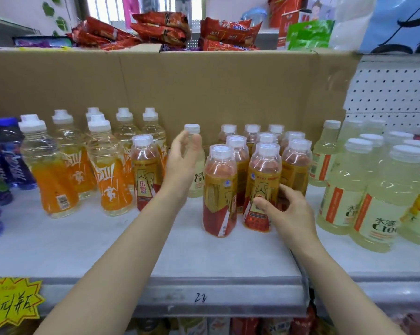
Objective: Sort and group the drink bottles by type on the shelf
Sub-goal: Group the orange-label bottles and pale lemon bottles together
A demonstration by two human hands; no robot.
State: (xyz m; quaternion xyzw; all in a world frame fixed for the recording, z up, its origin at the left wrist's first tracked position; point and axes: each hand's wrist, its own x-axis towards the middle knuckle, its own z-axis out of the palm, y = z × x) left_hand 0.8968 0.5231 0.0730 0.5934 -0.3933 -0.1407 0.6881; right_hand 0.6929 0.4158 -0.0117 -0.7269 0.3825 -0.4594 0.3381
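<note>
Shelf [95, 247], white, backed by a cardboard box [204, 88].
- Left hand [183, 160]: fingers curled round a lone pale C100 bottle [196, 175], standing upright at centre between the groups.
- Right hand [288, 211]: thumb and fingers grip a red-and-gold bottle [263, 189], front row of the red-and-gold cluster [298, 163].
- One more red-and-gold bottle [144, 172] at 9 o'clock of the left hand, beside the orange bottles [83, 165].
- Pale C100 group [373, 189] at 3 o'clock.
- Purple bottles [1, 165] at far 9 o'clock.
</note>
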